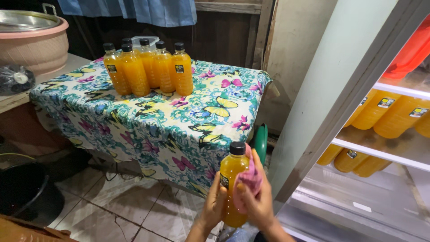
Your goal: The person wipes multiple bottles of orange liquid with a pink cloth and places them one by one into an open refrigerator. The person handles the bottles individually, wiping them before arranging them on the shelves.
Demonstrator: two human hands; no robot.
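My left hand (213, 207) holds an orange juice bottle (230, 174) with a black cap, upright near the bottom centre. My right hand (258, 197) presses a pink cloth (249, 179) against the bottle's right side. Several more orange juice bottles (148, 69) with black caps stand grouped at the back of a table covered by a butterfly-patterned cloth (179, 116). To the right, an open fridge (371, 134) has orange bottles lying on its white wire shelves (380, 154).
A pink basket with a metal lid (31, 40) sits on a counter at the far left. A black tub (24, 192) stands on the tiled floor at lower left. The fridge's pale wall (331, 89) rises just right of my hands.
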